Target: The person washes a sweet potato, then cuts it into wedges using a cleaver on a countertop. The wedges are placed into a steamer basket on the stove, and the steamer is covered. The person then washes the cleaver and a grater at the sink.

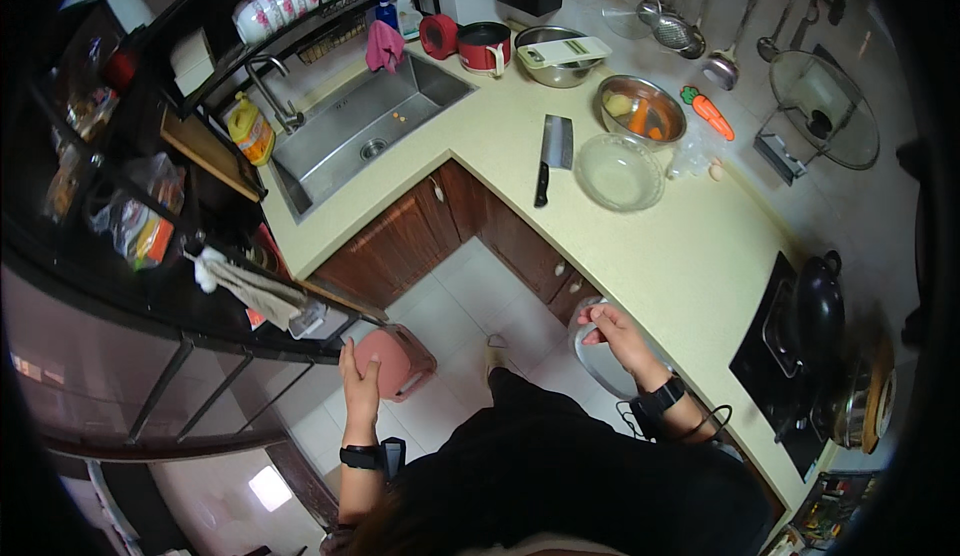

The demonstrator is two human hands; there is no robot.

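Note:
My left hand hangs over the floor in front of a pink plastic stool. Its thumb stands apart from the fingers, and nothing is in it. Near the front edge of the cream countertop is my right hand, loosely curled and holding nothing visible. Below it, partly hidden by the forearm, a round pale container is at floor level. On the counter before me lie a cleaver with a black handle and a clear glass bowl. Behind that bowl, a steel bowl holds orange and pale-yellow peeled vegetables.
A steel sink with orange scraps is at the left. Beyond the glass bowl are a green-white slicer, a red pot and a carrot-shaped tool. A black wok sits on the hob at right. A shelf rack borders the left.

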